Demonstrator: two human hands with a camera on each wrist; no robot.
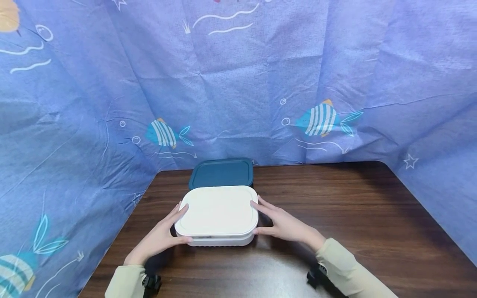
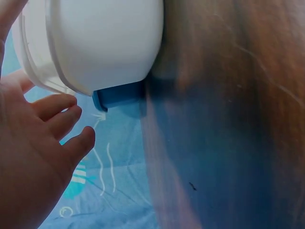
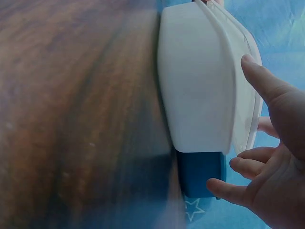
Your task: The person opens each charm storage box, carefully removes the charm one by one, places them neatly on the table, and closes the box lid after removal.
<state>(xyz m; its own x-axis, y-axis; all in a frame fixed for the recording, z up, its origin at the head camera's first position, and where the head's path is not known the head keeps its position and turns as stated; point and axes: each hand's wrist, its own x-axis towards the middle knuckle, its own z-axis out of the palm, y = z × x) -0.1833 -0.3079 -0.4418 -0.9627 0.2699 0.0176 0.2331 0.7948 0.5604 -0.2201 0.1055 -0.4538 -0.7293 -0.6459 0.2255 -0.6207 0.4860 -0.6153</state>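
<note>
A white rounded-rectangular lid [image 1: 218,211] lies over a white food storage box [image 1: 221,241], which stands on the table. A gap shows between lid and box rim in the head and right wrist views. My left hand [image 1: 158,240] holds the lid's left end, index finger on top and thumb at the front corner. At the opposite end my right hand [image 1: 285,223] holds the lid between thumb and fingers. In the right wrist view, the thumb touches the lid [image 3: 246,102] beside the box wall [image 3: 198,81]. What the box contains is hidden.
Behind the white box sits a box with a dark blue lid [image 1: 221,173], partly covered from sight. The brown wooden table [image 1: 335,207] extends to both sides. A blue fish-patterned cloth [image 1: 238,82] hangs behind and around it.
</note>
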